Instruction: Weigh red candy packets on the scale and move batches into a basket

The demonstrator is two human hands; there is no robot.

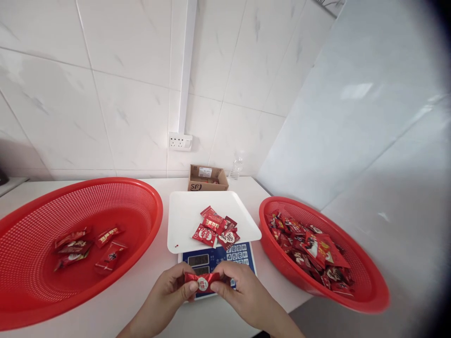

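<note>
Both hands hold one small red wrapped candy (202, 280) by its ends, just above the front of a blue and white scale (243, 256). My left hand (169, 293) pinches its left end and my right hand (243, 293) pinches its right end. On the scale's white tray (183, 220) lie several red candy packets (216, 230). The scale's display (198, 259) sits right behind the held candy.
A large red mesh basket (42, 211) on the left holds several red packets (88, 246). A smaller red basket (366, 291) on the right is full of packets, overhanging the white counter's edge. A cardboard box (207, 178) and a small bottle (237, 168) stand by the tiled wall.
</note>
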